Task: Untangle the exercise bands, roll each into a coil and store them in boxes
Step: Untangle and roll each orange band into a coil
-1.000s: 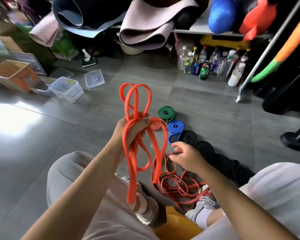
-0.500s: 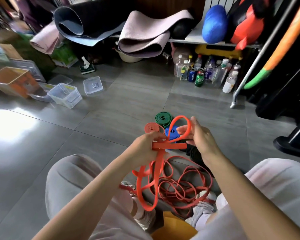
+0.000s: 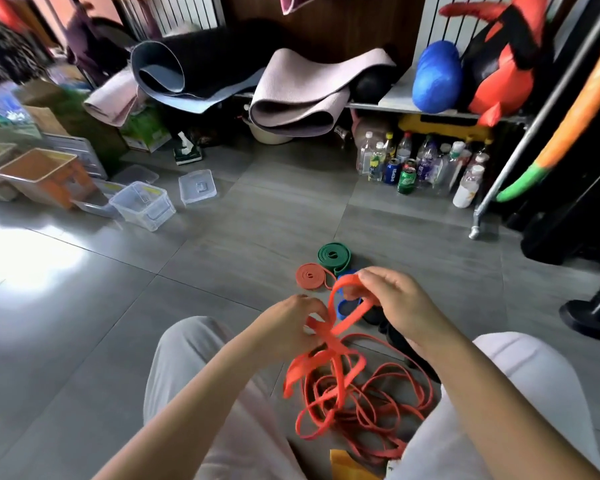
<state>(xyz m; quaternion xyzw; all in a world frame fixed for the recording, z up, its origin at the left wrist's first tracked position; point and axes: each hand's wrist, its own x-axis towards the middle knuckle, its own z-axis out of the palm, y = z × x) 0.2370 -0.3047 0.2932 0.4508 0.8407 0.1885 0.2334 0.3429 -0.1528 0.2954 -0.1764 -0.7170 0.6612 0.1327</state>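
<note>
Left grip [image 3: 284, 323], right grip [image 3: 399, 303], pinching orange band [image 3: 342, 328]

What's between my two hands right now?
A loop of the orange band, which the left hand and right hand both pinch; the head view shows it.

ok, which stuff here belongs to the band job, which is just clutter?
Job: wide orange rubber band, gripped by left hand and right hand; tangled thin red bands; coiled green band; clear plastic box.
Clutter: rolled mauve yoga mat; plastic bottles; blue ball.
</note>
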